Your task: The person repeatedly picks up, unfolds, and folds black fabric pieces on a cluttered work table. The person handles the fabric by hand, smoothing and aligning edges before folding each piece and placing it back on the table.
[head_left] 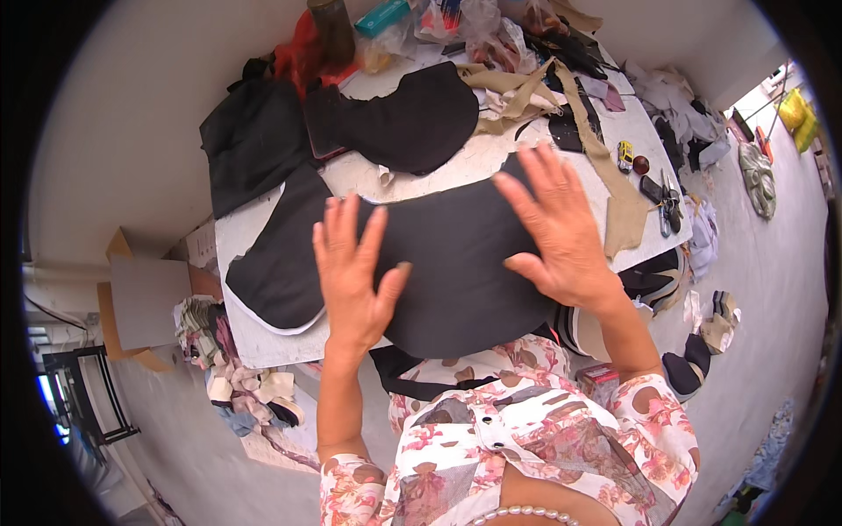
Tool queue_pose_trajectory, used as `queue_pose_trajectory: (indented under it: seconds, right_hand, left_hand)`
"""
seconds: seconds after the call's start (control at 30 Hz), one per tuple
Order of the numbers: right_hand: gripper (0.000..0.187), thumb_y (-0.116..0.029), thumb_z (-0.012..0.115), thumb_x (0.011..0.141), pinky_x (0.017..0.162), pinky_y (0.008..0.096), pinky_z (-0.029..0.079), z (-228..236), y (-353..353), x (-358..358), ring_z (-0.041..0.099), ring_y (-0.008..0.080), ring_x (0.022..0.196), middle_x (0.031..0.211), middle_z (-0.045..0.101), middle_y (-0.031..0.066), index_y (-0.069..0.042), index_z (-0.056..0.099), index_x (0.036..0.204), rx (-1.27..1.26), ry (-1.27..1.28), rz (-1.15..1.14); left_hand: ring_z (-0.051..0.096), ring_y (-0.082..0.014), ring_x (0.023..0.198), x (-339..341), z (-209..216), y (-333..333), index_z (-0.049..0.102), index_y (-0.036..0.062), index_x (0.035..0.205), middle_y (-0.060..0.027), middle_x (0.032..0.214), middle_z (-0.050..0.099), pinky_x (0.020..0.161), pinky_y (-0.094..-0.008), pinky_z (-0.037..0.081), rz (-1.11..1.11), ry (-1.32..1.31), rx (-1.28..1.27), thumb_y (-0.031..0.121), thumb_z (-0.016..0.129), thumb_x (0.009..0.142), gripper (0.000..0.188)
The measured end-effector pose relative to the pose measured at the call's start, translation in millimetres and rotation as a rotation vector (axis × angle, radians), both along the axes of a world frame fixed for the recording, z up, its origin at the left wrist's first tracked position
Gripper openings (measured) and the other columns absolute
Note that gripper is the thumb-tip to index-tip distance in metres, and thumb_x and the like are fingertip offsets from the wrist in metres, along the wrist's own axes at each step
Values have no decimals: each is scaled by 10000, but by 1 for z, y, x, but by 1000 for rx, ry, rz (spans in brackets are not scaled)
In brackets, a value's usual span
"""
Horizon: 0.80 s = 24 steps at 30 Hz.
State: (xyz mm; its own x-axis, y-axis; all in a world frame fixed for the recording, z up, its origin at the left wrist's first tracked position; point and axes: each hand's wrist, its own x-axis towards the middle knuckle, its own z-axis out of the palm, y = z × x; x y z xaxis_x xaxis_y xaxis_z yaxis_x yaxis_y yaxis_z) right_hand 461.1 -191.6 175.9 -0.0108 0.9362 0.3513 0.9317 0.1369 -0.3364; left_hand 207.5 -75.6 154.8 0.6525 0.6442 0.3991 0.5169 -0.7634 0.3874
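Note:
A large black fabric piece (460,272) with a rounded near edge lies on the white table (272,346), its near part reaching over the table's front edge. My left hand (353,272) rests on its left side, fingers stretched forward and thumb out. On its right side lies my right hand (561,223), fingers spread and palm down. To the left is another black piece (279,263) with a white lower edge. Beyond my hands, a black rounded cutout (417,118) lies across the table, beside a dark folded cloth (250,149).
Tan fabric strips (624,215) run along the right side. Scissors (671,203), a small yellow object (625,156) and a dark red ball (641,165) sit near the right edge. Plastic bags (478,31) crowd the back. Scraps (254,394) and an open cardboard box (145,298) are at the left.

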Motion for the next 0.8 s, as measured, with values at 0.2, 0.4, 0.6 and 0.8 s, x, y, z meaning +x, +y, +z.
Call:
queue_pose_trajectory:
  seconds: [0.2, 0.4, 0.6, 0.8]
  right_hand:
    - [689, -505, 587, 854, 1152, 558, 99, -32, 14, 1, 190, 416, 1418, 1518, 265, 214, -167, 426, 1432, -160, -149, 49]
    - [711, -559, 462, 881, 1166, 529, 34, -23, 16, 1, 121, 405, 1446, 1548, 213, 208, -124, 413, 1442, -271, -185, 71]
    - [130, -108, 727, 765, 655, 341, 503, 21, 115, -16, 657, 246, 737, 833, 676, 85, -36, 656, 848, 157, 317, 195]
    - [278, -322, 777, 702, 635, 424, 491, -49, 288, -61, 650, 322, 723, 712, 658, 120, -69, 669, 740, -175, 6, 231]
  left_hand:
    - [227, -379, 1425, 6, -15, 0, 484, 125, 1399, -188, 1517, 310, 1142, -562, 92, -82, 206, -45, 468, 627, 846, 666]
    - [224, -394, 1419, 2, -17, 1, 471, 132, 1404, -200, 1513, 302, 1127, -594, 107, -82, 171, -37, 476, 650, 824, 697]
    - [227, -395, 1423, -14, -15, 12, 476, 98, 1391, -212, 1515, 292, 1126, -578, 107, -130, -278, -184, 444, 621, 866, 645]
    - [493, -366, 1264, -44, -11, 28, 673, 24, 1077, -154, 1232, 617, 1051, -465, 349, 233, -622, -40, 119, 667, 858, 239]
